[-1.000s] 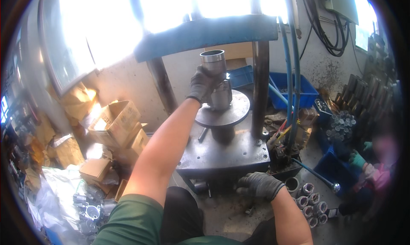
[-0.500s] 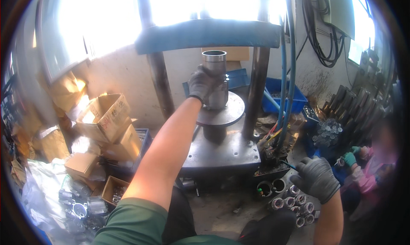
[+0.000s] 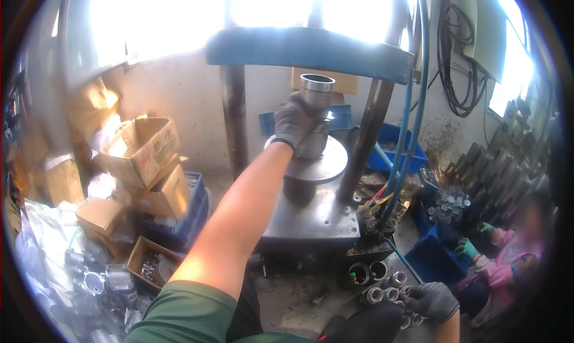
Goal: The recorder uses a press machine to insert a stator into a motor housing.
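My left hand [image 3: 295, 123], in a dark grey glove, is wrapped round the side of an upright metal cylinder [image 3: 316, 97] with a bright, open upper rim. The cylinder stands on the round steel plate [image 3: 327, 167] of a press, under its blue crossbeam [image 3: 311, 49]. Part of its lower body is hidden by my hand. Down at the right, my gloved right hand [image 3: 435, 301] is closed at the end of a thin blue lever [image 3: 406, 262]. The fingers partly hide the lever's tip. Ring-shaped metal parts with slotted rims [image 3: 391, 294] lie beside that hand.
Steel posts [image 3: 234, 122] flank the plate, and blue hoses [image 3: 412, 134] run down at the right. Cardboard boxes [image 3: 140, 155] are stacked at left, near clear plastic-wrapped parts [image 3: 122, 280]. At far right a person in pink [image 3: 499, 265] with green gloves works by blue bins [image 3: 439, 256].
My right hand has moved downward, and the blue lever now slopes more steeply down. My left hand keeps its hold on the cylinder. The whole view has shifted slightly.
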The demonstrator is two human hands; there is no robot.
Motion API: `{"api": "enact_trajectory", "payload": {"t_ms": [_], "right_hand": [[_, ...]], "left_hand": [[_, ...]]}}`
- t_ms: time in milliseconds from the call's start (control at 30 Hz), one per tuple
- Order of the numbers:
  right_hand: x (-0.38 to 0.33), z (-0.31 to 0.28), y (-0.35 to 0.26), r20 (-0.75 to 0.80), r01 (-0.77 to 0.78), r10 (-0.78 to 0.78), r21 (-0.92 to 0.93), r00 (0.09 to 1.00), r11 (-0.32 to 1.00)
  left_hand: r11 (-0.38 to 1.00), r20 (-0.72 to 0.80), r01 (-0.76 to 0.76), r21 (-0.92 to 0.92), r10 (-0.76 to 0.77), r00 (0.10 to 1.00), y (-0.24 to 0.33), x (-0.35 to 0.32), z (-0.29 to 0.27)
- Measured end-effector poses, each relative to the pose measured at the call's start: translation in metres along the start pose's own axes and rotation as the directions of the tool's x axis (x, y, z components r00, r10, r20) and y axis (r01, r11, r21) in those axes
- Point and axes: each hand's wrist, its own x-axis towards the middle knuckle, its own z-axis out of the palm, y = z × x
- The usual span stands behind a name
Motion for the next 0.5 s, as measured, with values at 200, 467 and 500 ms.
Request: {"api": "enact_trajectory", "payload": {"t_ms": [200, 467, 500], "right_hand": [[-0.015, 0.053, 0.013, -0.23, -0.001, -0.063, -0.269, 0.971, 0.963], [-0.013, 0.059, 0.016, -0.296, -0.048, -0.056, -0.335, 0.954, 0.941], [-0.013, 0.059, 0.017, -0.294, -0.047, -0.057, -0.335, 0.954, 0.941]], "left_hand": [[0.999, -0.027, 0.039, -0.029, -0.04, 0.999, 0.004, -0.002, 0.002], [0.998, -0.005, 0.06, 0.03, -0.06, 0.998, 0.01, -0.002, -0.004], [0.997, 0.0, 0.066, 0.039, -0.066, 0.998, 0.011, -0.002, -0.005]]}}
